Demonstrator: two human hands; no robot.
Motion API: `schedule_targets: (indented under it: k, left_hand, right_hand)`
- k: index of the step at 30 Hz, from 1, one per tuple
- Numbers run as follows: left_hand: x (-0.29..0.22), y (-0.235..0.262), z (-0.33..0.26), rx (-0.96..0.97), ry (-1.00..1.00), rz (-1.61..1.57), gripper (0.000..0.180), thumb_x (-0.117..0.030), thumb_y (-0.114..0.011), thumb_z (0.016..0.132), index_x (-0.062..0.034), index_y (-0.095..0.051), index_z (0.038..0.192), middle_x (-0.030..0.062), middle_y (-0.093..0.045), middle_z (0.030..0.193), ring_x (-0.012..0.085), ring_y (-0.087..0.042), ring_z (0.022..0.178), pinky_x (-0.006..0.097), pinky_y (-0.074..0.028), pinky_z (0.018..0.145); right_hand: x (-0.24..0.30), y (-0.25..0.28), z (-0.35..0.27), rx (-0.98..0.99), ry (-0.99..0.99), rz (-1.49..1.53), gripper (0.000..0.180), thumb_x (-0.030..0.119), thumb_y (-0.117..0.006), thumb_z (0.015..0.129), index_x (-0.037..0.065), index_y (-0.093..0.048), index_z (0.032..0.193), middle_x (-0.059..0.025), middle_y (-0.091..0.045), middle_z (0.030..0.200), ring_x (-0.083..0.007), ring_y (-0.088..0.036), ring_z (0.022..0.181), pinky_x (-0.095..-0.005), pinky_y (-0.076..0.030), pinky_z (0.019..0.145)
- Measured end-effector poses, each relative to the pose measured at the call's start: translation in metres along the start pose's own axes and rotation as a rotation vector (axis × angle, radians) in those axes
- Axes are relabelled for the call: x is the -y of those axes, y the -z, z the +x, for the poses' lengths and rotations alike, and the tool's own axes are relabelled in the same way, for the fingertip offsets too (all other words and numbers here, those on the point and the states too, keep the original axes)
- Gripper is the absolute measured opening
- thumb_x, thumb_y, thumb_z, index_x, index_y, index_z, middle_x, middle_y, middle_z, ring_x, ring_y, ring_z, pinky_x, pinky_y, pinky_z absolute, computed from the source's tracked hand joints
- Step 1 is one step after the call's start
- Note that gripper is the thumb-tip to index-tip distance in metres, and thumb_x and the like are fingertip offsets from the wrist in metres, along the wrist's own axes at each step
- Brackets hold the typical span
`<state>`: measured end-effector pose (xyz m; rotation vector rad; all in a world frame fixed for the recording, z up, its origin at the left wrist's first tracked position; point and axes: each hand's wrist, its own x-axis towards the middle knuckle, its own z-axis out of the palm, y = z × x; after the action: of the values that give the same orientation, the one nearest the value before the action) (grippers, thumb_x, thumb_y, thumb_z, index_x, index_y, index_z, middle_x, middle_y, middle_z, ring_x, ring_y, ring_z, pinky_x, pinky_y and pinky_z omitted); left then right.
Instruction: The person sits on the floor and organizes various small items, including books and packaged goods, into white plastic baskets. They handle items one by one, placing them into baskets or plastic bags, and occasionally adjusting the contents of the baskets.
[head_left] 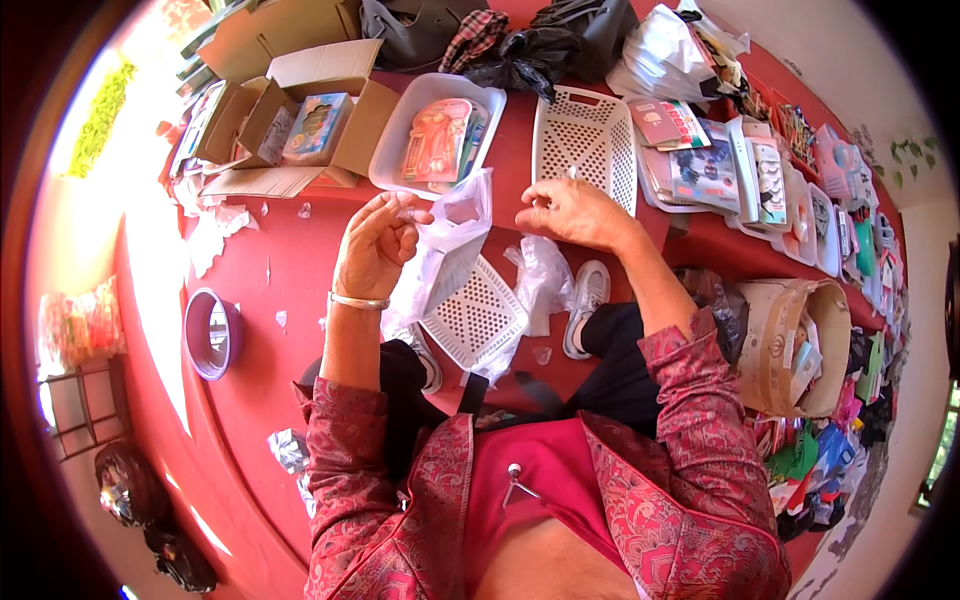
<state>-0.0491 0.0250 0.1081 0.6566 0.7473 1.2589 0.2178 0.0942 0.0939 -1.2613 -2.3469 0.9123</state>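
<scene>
My left hand (pixel 376 246) is closed, its thumb and fingers pinching the upper edge of a thin whitish plastic bag (pixel 462 228). The bag hangs down in front of me, toward a small white perforated basket (pixel 478 318) between my feet. Across from it, my right hand (pixel 580 212) is raised with curled fingers, in front of a larger white perforated basket (pixel 570 125). Whatever its fingertips pinch, if anything, is too small to make out. A crumpled clear plastic bag (pixel 543 280) lies beside my right shoe, just below that hand.
Along the red raised ledge stand an open cardboard box (pixel 365 130) and a white tub (pixel 390 150) of packaged items. Stacked packages (pixel 705 165) lie at the right, above a cardboard carton (pixel 760 345). A purple bowl (pixel 233 345) sits on the red floor at left.
</scene>
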Motion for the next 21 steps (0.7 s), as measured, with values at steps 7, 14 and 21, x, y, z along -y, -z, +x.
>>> schedule_targets:
  k: [7,14,21]
  left_hand:
    - [-0.01,-0.003,-0.015,0.099,-0.042,-0.001,0.024,-0.019,-0.042,0.089,0.0025,-0.051,0.096,0.0156,-0.058,0.083,0.0086,-0.041,0.05,0.017,-0.033,0.044]
    - [-0.014,-0.007,-0.024,0.291,-0.052,-0.026,0.028,-0.023,-0.047,0.088,0.0036,-0.048,0.095,0.0164,-0.054,0.081,0.0085,-0.04,0.048,0.016,-0.031,0.043]
    - [-0.018,0.027,-0.03,-0.246,0.11,0.27,0.013,-0.01,-0.049,0.085,-0.0019,-0.055,0.094,0.0048,-0.055,0.068,0.0045,-0.041,0.049,0.015,-0.031,0.043]
  right_hand:
    - [-0.008,-0.035,0.024,-0.01,-0.321,-0.052,0.071,0.063,-0.046,0.076,-0.006,-0.054,0.093,-0.0275,-0.057,0.097,-0.0386,-0.055,0.096,-0.0457,-0.041,0.082]
    - [-0.005,-0.081,0.064,-0.307,-0.161,-0.075,0.053,0.047,-0.054,0.077,-0.004,-0.056,0.09,-0.027,-0.059,0.091,-0.0395,-0.056,0.092,-0.042,-0.045,0.082]
    - [0.027,-0.045,0.065,-0.176,0.163,-0.136,0.027,0.02,-0.048,0.078,0.0,-0.059,0.064,-0.017,-0.06,0.064,-0.0301,-0.06,0.062,-0.0391,-0.047,0.059]
